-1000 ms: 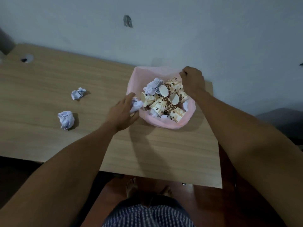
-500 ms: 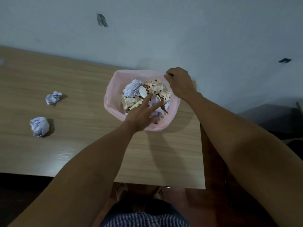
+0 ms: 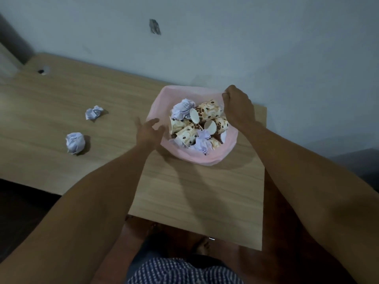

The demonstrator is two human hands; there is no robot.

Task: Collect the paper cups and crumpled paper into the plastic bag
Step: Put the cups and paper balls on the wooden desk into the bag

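A pink plastic bag [image 3: 207, 158] stands open on the wooden table [image 3: 194, 191]. Inside lie several brown-spotted paper cups [image 3: 209, 111] and two crumpled paper balls, one at the back [image 3: 182, 108] and one at the front [image 3: 202, 141]. My right hand [image 3: 238, 107] grips the bag's far right rim. My left hand [image 3: 148, 132] hovers at the bag's left edge, fingers spread and holding nothing. Two more crumpled paper balls lie on the table to the left, one farther [image 3: 94, 112] and one nearer [image 3: 75, 142].
The table butts against a pale wall [image 3: 225, 48]. A small cable hole [image 3: 42, 71] sits at the table's far left. The table's right edge runs just beyond the bag. My legs and patterned shorts [image 3: 184, 271] show below the front edge.
My left hand carried a paper ball into the bag, let it go there, and has drawn back to the bag's left edge with nothing in it. My right hand kept its hold on the rim.
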